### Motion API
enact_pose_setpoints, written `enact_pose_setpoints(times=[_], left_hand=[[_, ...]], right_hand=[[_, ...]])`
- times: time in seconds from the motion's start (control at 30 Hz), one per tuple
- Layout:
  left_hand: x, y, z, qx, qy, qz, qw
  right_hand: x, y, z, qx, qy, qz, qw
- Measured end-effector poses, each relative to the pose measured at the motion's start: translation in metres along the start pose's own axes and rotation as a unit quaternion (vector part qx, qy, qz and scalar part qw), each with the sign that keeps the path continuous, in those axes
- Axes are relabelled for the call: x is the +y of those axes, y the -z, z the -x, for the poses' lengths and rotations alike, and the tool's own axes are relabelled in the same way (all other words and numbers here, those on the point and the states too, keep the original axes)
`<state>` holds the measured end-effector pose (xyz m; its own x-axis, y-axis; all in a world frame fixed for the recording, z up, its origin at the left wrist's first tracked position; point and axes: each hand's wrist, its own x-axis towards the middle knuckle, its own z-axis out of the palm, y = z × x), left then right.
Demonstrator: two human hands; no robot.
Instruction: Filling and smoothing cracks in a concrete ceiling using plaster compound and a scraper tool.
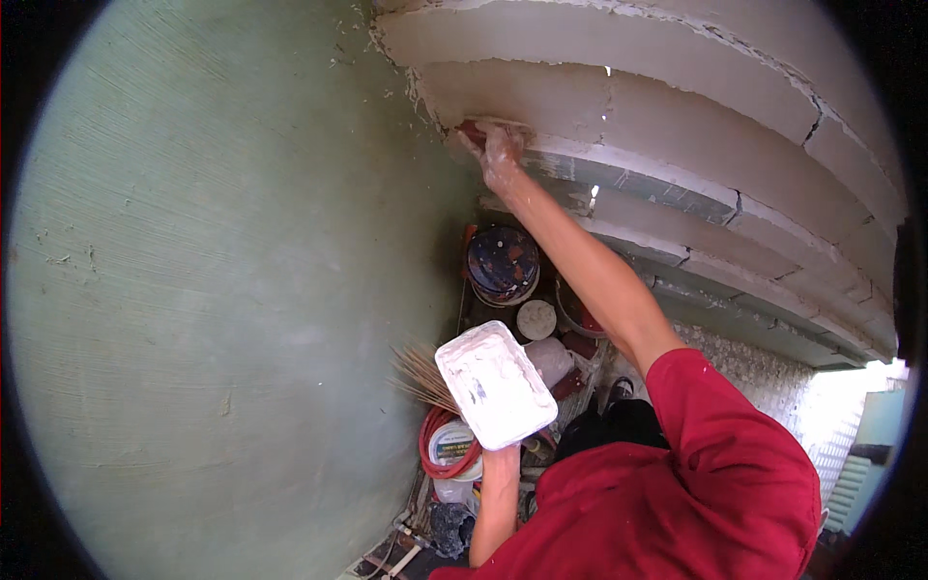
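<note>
My right arm stretches up to the block wall (522, 92), and my right hand (500, 153) is closed round a flat reddish-brown spreader (472, 131). The spreader lies against a mortar joint, close to the corner with the green wall (242, 242). Lower down, a white rectangular tub (536, 422) rests on my left hand, tilted, with pale pasty filler (495, 372) smeared over its inside. The tub hides the left hand's fingers; only the wrist and forearm (497, 498) show below it. Whitish smears cover the right hand.
Beneath my arms stand a dark paint-stained bucket (503, 261), a pale round container (536, 319) and a coil of red hose (430, 449) round a white bucket. Thin bristles (425, 375) stick out beside the tub. Cracks and gaps run along the block courses.
</note>
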<state>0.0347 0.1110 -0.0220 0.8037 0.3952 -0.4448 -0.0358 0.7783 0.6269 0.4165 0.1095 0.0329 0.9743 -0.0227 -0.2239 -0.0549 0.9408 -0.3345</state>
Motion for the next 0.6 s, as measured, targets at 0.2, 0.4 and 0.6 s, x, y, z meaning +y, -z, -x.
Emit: enact_pose_setpoints(times=[0.2,0.4,0.6], left_hand=[[-0.002,0.002,-0.003,0.001,-0.012,-0.018,1.0],[-0.002,0.003,-0.002,-0.004,-0.024,-0.034,0.999],[-0.004,0.001,-0.002,0.004,-0.036,-0.062,0.997]], right_hand=[[-0.018,-0.056,0.013,-0.088,0.111,0.186,0.972],[0.01,-0.015,0.045,-0.087,-0.064,0.082,0.991],[-0.008,-0.014,-0.02,-0.012,0.034,0.109,0.993]])
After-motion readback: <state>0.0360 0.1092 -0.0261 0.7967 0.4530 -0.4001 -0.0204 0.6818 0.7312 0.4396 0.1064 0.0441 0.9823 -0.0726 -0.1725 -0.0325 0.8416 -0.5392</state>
